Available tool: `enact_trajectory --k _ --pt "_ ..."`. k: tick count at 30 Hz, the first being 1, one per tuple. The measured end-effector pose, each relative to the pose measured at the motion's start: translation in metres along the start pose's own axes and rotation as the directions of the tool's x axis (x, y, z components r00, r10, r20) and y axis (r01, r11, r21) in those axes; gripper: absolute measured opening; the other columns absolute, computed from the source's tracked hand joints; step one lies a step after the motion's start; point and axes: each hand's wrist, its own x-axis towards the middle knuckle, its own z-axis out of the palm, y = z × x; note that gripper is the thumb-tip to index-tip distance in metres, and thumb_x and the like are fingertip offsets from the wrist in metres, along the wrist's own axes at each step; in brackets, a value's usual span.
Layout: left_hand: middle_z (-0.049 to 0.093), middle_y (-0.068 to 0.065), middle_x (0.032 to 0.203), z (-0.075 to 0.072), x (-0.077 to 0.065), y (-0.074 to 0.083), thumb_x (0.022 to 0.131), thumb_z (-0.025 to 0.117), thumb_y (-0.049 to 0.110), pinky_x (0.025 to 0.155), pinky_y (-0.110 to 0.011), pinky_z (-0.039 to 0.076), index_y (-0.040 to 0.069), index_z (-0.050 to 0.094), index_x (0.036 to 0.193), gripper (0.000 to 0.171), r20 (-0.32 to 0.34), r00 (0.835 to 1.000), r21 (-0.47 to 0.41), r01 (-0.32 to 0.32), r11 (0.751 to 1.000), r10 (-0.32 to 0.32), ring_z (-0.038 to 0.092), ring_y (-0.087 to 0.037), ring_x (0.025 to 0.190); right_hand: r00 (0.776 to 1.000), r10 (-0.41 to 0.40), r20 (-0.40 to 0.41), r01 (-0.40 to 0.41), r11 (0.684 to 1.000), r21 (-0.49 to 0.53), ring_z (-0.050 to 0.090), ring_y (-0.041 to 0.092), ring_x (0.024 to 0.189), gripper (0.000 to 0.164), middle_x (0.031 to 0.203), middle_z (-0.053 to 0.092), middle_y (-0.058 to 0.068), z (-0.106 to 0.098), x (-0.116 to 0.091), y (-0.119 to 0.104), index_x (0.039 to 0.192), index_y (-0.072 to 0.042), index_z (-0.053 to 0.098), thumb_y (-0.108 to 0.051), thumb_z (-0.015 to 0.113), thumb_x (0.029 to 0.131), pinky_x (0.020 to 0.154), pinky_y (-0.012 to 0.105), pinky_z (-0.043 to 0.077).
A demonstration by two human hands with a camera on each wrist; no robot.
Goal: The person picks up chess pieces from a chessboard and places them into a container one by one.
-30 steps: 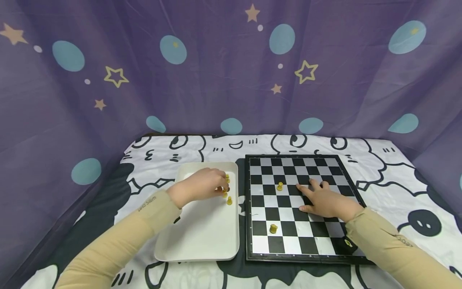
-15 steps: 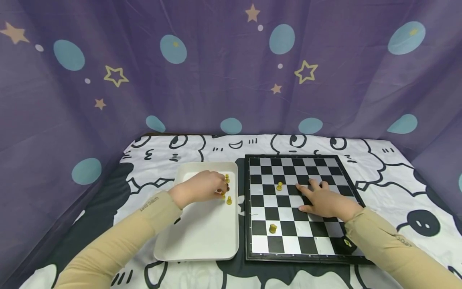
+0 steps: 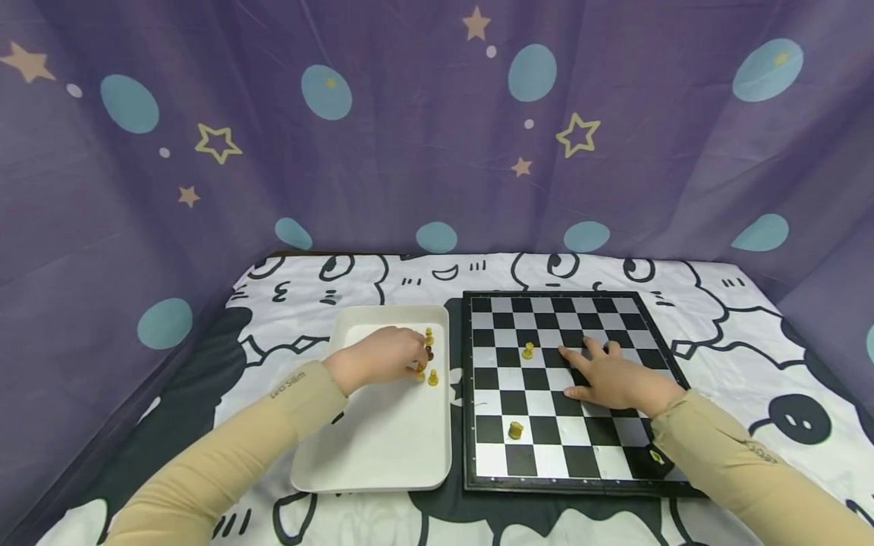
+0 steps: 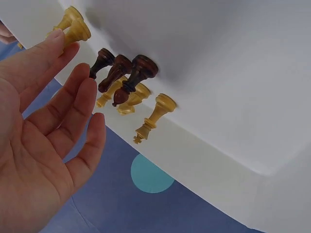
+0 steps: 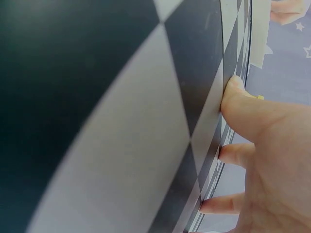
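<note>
In the head view my left hand (image 3: 384,353) reaches into the white tray (image 3: 372,462). Its thumb and index finger pinch a yellow chess piece (image 4: 79,32) near the tray's right side; the piece's top is hidden by the fingers. A second yellow piece (image 3: 433,378) stands right beside it. Past the fingertips, the left wrist view shows a yellow king (image 4: 158,112), a dark bishop (image 4: 140,73) and several other dark and yellow pieces. My right hand (image 3: 617,383) rests on the chessboard (image 3: 539,487) with fingers spread, holding nothing.
On the board stand a yellow piece (image 3: 529,350) left of my right fingertips and another yellow piece (image 3: 515,430) nearer the front. A small black object with a yellow mark (image 3: 656,456) lies at the front right corner by my right sleeve. A purple curtain (image 3: 410,152) hangs behind.
My left hand has shifted slightly toward me, and the pinched yellow piece has come a little nearer and to the left. A dark piece behind it shows more clearly. The right hand stays put.
</note>
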Motion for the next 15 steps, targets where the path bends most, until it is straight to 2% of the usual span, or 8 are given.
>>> enact_trajectory --k 7,15 --pt "0.065 0.002 0.081 0.0018 0.0 0.0012 0.077 0.076 0.017 0.07 -0.029 0.049 0.014 0.073 0.078 0.004 0.034 0.999 0.002 0.011 1.0 -0.011 0.057 -0.013 0.073 1.0 0.008 0.015 -0.008 1.0 0.01 0.029 0.061 0.121 0.077 0.142 0.026 0.035 -0.0013 -0.0006 -0.0005 0.145 -0.011 0.036 -0.058 0.052 0.086 0.079 0.066 0.045" --pt "0.064 0.002 0.079 0.0038 0.0012 -0.0001 0.077 0.076 0.018 0.069 -0.028 0.049 0.015 0.072 0.075 0.006 0.036 0.999 0.016 -0.004 1.0 0.004 0.055 -0.012 0.072 1.0 0.004 0.004 -0.004 1.0 0.001 0.03 0.061 0.121 0.076 0.141 0.027 0.035 -0.0008 -0.0008 -0.0004 0.145 -0.011 0.037 -0.057 0.053 0.086 0.08 0.066 0.044"
